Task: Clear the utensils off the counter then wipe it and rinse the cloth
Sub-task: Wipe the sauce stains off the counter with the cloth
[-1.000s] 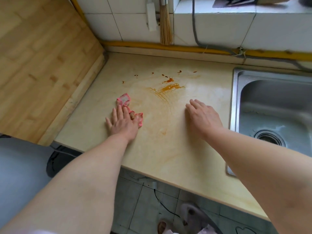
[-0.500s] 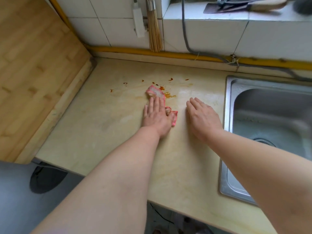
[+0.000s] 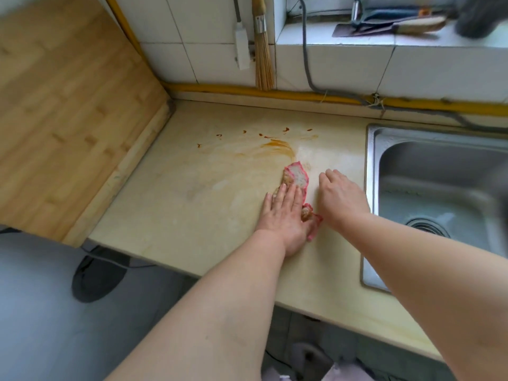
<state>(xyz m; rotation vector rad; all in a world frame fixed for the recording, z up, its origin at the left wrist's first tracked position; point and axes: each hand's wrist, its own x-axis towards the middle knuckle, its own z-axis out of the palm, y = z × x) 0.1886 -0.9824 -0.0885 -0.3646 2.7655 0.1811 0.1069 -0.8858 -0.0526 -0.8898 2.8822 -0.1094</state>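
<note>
A pink-edged cloth [image 3: 296, 177], stained orange-brown, lies on the beige counter [image 3: 192, 204]. My left hand [image 3: 286, 215] presses flat on it with straight fingers; the cloth pokes out beyond the fingertips and beside the thumb. My right hand [image 3: 341, 196] rests on the bare counter just right of the cloth, fingers bent down at the tips, holding nothing. An orange sauce smear [image 3: 277, 145] and small red drops [image 3: 244, 132] mark the counter behind the cloth.
A steel sink [image 3: 439, 193] with a drain is set in at the right. A bamboo board [image 3: 60, 105] stands at the left. A brush [image 3: 262, 45] hangs on the tiled wall; a knife [image 3: 384, 26] lies on the ledge above.
My left hand has slid the cloth rightward across the counter, through the sauce and back toward me, ending beside my right hand. The sauce is now smeared in an arc. My right hand stayed put.
</note>
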